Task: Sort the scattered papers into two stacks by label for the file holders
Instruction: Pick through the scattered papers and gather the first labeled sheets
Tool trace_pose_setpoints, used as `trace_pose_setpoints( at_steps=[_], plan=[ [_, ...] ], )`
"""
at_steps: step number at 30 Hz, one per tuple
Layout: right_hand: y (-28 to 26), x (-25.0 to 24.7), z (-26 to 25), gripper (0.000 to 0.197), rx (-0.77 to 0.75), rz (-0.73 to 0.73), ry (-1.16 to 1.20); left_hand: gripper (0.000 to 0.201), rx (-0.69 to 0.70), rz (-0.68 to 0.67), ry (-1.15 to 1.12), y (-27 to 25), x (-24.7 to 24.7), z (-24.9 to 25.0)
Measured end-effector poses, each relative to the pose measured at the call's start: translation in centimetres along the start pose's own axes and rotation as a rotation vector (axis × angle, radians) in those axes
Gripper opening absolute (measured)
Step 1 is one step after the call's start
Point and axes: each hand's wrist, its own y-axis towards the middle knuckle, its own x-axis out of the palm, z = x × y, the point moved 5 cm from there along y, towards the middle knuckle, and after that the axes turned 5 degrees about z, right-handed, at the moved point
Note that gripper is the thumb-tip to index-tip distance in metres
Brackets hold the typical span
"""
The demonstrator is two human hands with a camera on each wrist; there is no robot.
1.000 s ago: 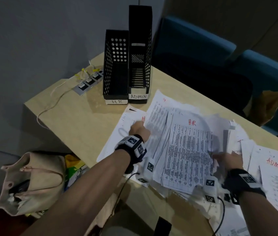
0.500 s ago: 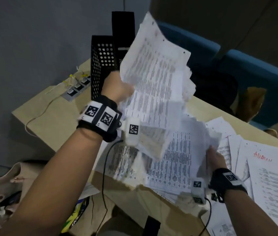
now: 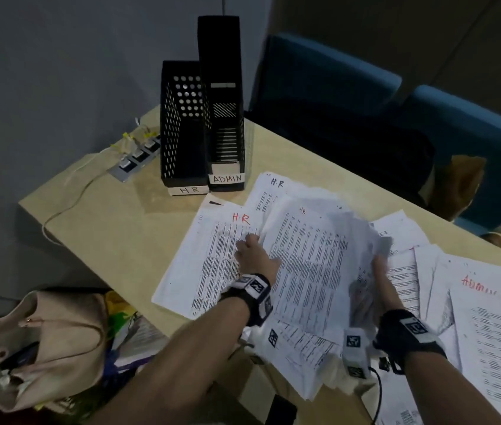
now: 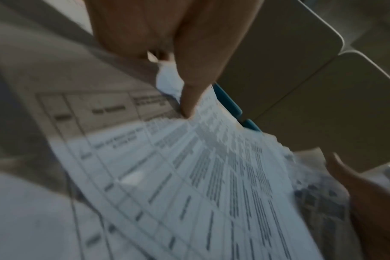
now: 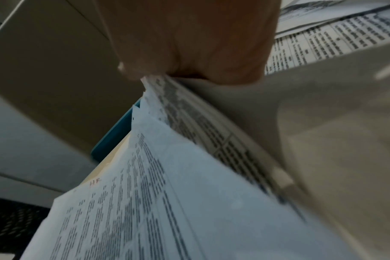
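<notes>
Two black file holders stand at the table's far side, one labelled HR (image 3: 183,133) and one labelled ADMIN (image 3: 224,102). A thick stack of printed sheets marked HR (image 3: 310,271) lies tilted over the scattered papers. My right hand (image 3: 379,271) grips its right edge, and the sheets are pinched under the hand (image 5: 189,44) in the right wrist view. My left hand (image 3: 252,250) is at the stack's left edge, one straight finger (image 4: 189,98) touching the paper (image 4: 189,176). A flat HR sheet (image 3: 209,259) lies under that hand. ADMIN sheets (image 3: 488,317) lie at the right.
The wooden table (image 3: 105,225) carries a power strip (image 3: 135,157) with a cable left of the holders. A beige bag (image 3: 43,348) sits below the table's left edge. Blue chairs (image 3: 335,87) and a brown paper bag (image 3: 458,185) stand behind the table.
Half a second ago my left hand held a bunch of sheets high in front of the holders. That hand and the sheets are now down on the pile.
</notes>
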Motion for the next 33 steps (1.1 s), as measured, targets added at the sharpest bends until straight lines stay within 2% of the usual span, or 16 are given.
trace_pose_setpoints(
  at_steps=[2, 5, 9, 10, 12, 14, 16, 17, 19, 22, 24, 27, 28, 30, 32, 33],
  plan=[
    [1.5, 0.0, 0.4, 0.069, -0.054, 0.027, -0.117, 0.072, -0.008, 0.034, 0.063, -0.8, 0.5, 0.5],
    [2.1, -0.6, 0.2, 0.026, -0.086, 0.129, -0.226, 0.070, -0.034, -0.002, 0.101, -0.5, 0.3, -0.1],
    [3.0, -1.0, 0.0, 0.014, -0.127, 0.210, -0.364, 0.069, -0.429, 0.277, -0.003, 2.0, -6.0, -5.0],
    [3.3, -0.9, 0.0, 0.010, -0.156, 0.230, -0.389, 0.070, -0.528, 0.293, -0.005, 2.1, -7.5, -6.1],
    [3.1, -0.4, -0.3, 0.005, -0.216, 0.260, -0.433, 0.077, -0.596, 0.250, -0.024, 3.2, -8.6, -7.7],
    [2.7, 0.1, -0.6, 0.009, -0.263, 0.271, -0.465, 0.076, -0.554, 0.152, -0.080, 4.0, -8.5, -8.0],
    [2.4, 0.3, -1.0, 0.007, -0.292, 0.265, -0.473, 0.052, -0.464, 0.073, -0.113, 4.6, -8.5, -7.6],
    [2.3, 0.3, -1.2, 0.005, -0.299, 0.257, -0.469, 0.040, -0.409, 0.062, -0.090, 4.9, -9.0, -7.2],
    [2.3, 0.2, -1.5, 0.002, -0.302, 0.237, -0.456, 0.034, -0.317, 0.082, 0.053, 5.4, -10.2, -6.4],
    [2.9, -0.6, -1.3, 0.006, -0.300, 0.240, -0.420, 0.043, -0.252, 0.108, 0.304, 5.9, -11.3, -6.5],
    [3.8, -1.4, -0.8, 0.015, -0.288, 0.247, -0.429, 0.060, -0.208, 0.109, 0.248, 6.0, -11.0, -7.2],
    [3.4, -2.0, -0.8, 0.013, -0.268, 0.259, -0.413, 0.081, -0.207, 0.151, 0.009, 5.5, -11.1, -8.0],
    [3.3, -2.2, -0.9, 0.013, -0.262, 0.267, -0.409, 0.078, -0.208, 0.145, -0.024, 5.4, -11.2, -7.9],
    [2.8, -2.4, -1.2, 0.012, -0.263, 0.275, -0.408, 0.053, -0.141, 0.099, 0.083, 5.3, -11.5, -6.8],
    [2.8, -2.9, -1.4, 0.016, -0.264, 0.280, -0.390, 0.020, 0.032, 0.089, 0.251, 4.9, -11.9, -4.2],
    [2.7, -3.1, -1.4, 0.018, -0.260, 0.276, -0.364, 0.016, 0.127, 0.096, 0.285, 4.5, -12.1, -2.5]
  ],
)
